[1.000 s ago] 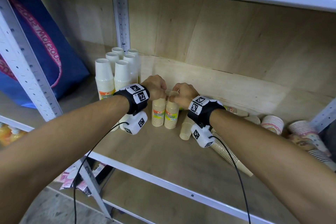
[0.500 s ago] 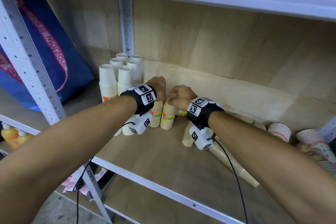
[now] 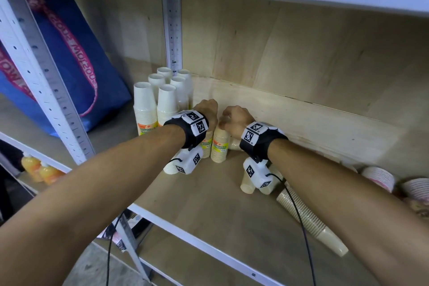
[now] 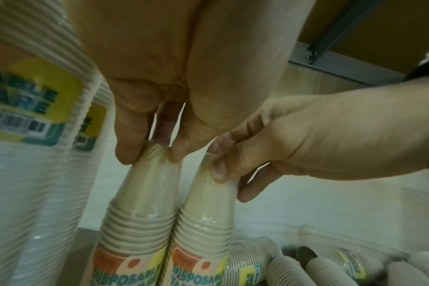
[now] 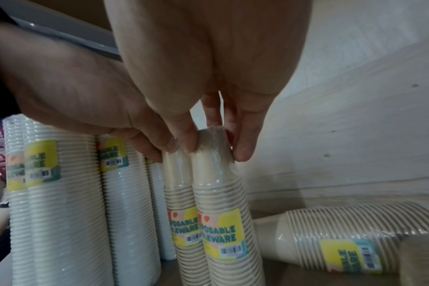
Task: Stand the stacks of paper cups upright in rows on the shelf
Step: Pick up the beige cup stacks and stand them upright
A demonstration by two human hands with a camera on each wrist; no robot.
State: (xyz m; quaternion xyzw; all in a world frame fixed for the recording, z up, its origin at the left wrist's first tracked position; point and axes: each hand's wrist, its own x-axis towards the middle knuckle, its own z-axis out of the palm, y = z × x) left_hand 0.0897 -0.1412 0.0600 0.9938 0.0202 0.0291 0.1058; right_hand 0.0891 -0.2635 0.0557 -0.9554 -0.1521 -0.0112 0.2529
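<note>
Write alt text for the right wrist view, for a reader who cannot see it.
The right hand pinches the top of an upright beige cup stack in clear wrap, while the left hand holds the matching stack touching it on the left. Taller white cup stacks stand farther left, and another beige stack lies on its side to the right.

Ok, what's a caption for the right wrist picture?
Right hand fingers pinch a wrapped beige cup stack upright.
</note>
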